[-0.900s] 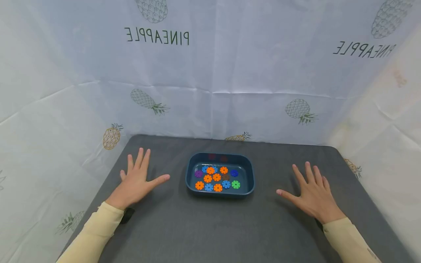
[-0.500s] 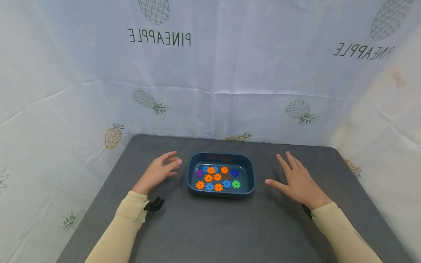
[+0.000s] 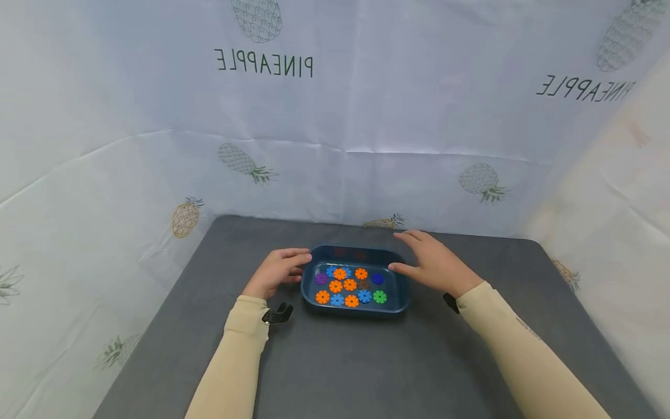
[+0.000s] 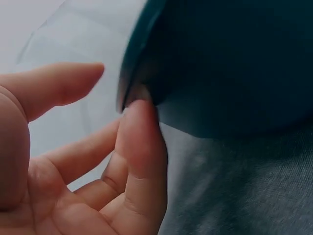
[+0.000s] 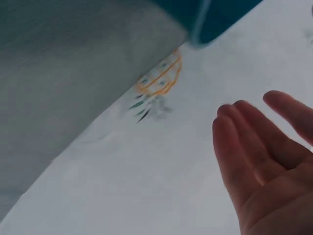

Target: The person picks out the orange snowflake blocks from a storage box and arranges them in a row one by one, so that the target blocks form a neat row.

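A dark blue tray (image 3: 356,312) lies in the middle of the table, holding several notched plastic discs: orange (image 3: 352,301), light blue (image 3: 337,300), green (image 3: 380,297), purple (image 3: 321,279) and dark blue (image 3: 377,279). At its left end is my left hand (image 3: 276,270); in the left wrist view a fingertip (image 4: 142,127) touches the tray's outer side under the rim, while the thumb stands apart from it. My right hand (image 3: 437,265) hovers by the right end, thumb and fingers spread apart, holding nothing. A gap separates it from the tray (image 5: 227,19) in the right wrist view.
The table (image 3: 340,366) has a dark grey cover. Behind it and at both sides hangs a white curtain (image 3: 398,110) printed with pineapples. A black band (image 3: 278,313) is on the left wrist.
Both hands have moved inward from wide apart to the tray's two ends. The left fingers have gone from spread to bent at the tray's side. The tray has stayed in place.
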`<state>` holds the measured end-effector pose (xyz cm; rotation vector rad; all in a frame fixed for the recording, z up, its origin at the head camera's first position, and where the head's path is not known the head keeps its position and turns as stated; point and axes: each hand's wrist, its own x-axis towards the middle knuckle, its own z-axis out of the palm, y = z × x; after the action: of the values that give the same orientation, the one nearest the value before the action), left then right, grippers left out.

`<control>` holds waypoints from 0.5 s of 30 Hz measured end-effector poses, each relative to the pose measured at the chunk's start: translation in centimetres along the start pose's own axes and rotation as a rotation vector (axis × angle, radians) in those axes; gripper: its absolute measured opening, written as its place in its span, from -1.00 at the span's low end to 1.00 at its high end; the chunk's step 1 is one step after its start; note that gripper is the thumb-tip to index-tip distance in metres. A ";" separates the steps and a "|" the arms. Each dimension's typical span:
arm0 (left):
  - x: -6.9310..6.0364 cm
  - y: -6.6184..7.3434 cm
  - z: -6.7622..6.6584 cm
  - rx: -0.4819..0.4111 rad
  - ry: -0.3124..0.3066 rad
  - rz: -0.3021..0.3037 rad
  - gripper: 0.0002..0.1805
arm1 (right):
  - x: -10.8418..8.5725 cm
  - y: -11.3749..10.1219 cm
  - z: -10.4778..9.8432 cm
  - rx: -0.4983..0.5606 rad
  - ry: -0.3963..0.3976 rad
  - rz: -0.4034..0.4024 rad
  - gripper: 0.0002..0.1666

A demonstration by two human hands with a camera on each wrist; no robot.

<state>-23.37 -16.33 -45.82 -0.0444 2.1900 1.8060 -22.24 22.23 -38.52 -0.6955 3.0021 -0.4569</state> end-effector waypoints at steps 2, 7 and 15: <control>0.2 -0.2 0.1 -0.007 0.004 -0.006 -0.43 | 1.2 -0.9 0.2 -0.001 -0.020 -0.021 -0.01; 0.5 -0.6 0.2 -0.042 0.033 -0.005 -0.46 | 4.1 -3.5 1.1 -0.011 -0.079 -0.105 -0.16; 0.9 -1.2 0.0 -0.106 0.000 0.027 -0.45 | 7.4 -6.9 3.0 0.001 -0.209 -0.200 -0.33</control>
<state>-23.99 -16.47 -47.17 -0.0379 2.1022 1.9354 -25.72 12.27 -39.11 -0.9826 2.7499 -0.3661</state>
